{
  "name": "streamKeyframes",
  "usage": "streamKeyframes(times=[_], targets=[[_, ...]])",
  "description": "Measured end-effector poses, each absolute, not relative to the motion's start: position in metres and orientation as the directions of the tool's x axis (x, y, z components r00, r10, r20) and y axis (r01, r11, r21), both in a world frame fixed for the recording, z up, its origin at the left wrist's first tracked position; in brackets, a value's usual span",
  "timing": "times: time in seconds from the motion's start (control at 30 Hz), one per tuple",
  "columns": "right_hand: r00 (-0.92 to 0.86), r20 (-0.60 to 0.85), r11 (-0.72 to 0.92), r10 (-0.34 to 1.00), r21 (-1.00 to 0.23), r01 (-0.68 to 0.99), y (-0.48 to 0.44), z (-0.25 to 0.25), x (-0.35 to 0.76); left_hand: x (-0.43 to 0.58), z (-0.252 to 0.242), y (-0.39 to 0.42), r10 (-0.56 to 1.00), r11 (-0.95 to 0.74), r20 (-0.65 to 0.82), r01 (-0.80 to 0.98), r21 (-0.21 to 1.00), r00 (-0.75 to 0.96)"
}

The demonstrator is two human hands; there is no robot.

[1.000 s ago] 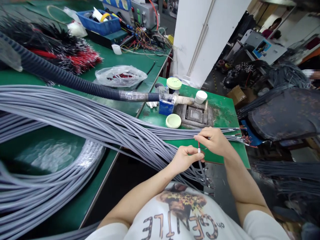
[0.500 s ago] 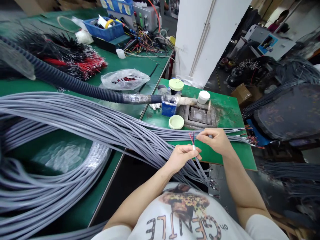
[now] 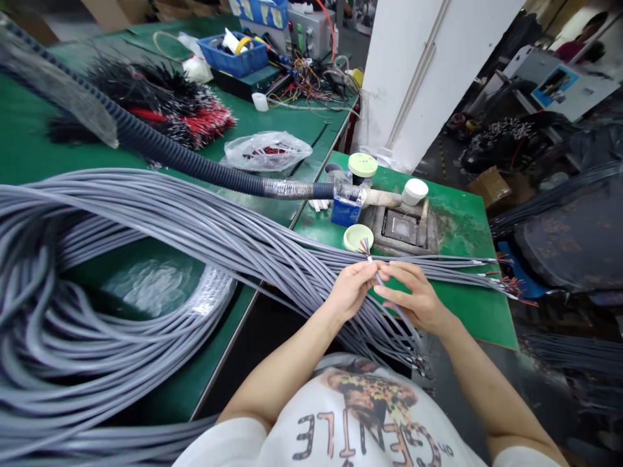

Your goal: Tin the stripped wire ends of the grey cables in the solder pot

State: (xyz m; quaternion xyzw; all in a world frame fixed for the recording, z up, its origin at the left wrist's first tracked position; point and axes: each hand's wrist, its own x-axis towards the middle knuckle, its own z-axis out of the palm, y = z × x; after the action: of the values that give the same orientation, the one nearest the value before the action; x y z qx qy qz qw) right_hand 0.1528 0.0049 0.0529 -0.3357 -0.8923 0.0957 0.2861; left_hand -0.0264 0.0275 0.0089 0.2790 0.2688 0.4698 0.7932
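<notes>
Between the fingertips of my left hand (image 3: 354, 287) is pinched the end of a grey multi-core cable (image 3: 380, 279). Its coloured wires (image 3: 365, 246) fan out above a white band, in front of a pale green dish (image 3: 359, 232). My right hand (image 3: 419, 299) closes on the same cable just right of the left fingertips; its index finger and thumb lie on either side of it. Below the hands hang more grey cable ends (image 3: 413, 360) with stripped tips. A thick bundle of grey cables (image 3: 272, 250) runs behind both hands.
A soiled metal pot (image 3: 402, 227) with a square opening sits on the green board, beside a hose nozzle (image 3: 382, 197), a blue box (image 3: 345, 211) and a white-lidded jar (image 3: 415, 191). A ribbed hose (image 3: 195, 162) crosses from the left. Coiled cable (image 3: 121, 350) covers the left table.
My right hand has come down from beside the coloured wires to the cable below the white band. My left hand has tilted the wire end leftward, over the dish. The view has shifted.
</notes>
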Motion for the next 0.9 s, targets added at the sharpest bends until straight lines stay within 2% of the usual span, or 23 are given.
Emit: streamKeyframes(times=[0.1, 0.2, 0.27, 0.33, 0.5, 0.77, 0.9], targets=[[-0.531, 0.534, 0.749, 0.658, -0.400, 0.528, 0.018, 0.055, 0.147, -0.032, 0.010, 0.027, 0.954, 0.224, -0.086, -0.489, 0.843, 0.288], [-0.334, 0.566, 0.635, 0.754, -0.496, 0.592, 0.042, 0.064, 0.143, -0.044, 0.000, 0.021, 0.990, -0.131, 0.138, -0.190, 0.973, 0.020], [-0.223, 0.528, 0.529, 0.820, -0.548, 0.648, 0.060, 0.068, 0.141, -0.053, -0.011, 0.019, 0.942, -0.316, 0.319, 0.039, 0.948, -0.104], [-0.152, 0.491, 0.450, 0.858, -0.575, 0.683, 0.078, 0.066, 0.137, -0.058, -0.024, 0.019, 0.889, -0.407, 0.436, 0.200, 0.891, -0.136], [-0.105, 0.478, 0.396, 0.872, -0.564, 0.725, 0.109, 0.051, 0.127, -0.060, -0.041, 0.024, 0.856, -0.445, 0.508, 0.362, 0.819, -0.098], [-0.232, 0.465, 0.426, 0.854, -0.369, 0.826, 0.120, 0.052, 0.116, -0.061, -0.039, 0.024, 0.852, -0.457, 0.517, 0.364, 0.812, -0.082], [-0.263, 0.458, 0.431, 0.849, -0.313, 0.847, 0.122, 0.049, 0.115, -0.061, -0.038, 0.024, 0.848, -0.465, 0.525, 0.370, 0.805, -0.077]])
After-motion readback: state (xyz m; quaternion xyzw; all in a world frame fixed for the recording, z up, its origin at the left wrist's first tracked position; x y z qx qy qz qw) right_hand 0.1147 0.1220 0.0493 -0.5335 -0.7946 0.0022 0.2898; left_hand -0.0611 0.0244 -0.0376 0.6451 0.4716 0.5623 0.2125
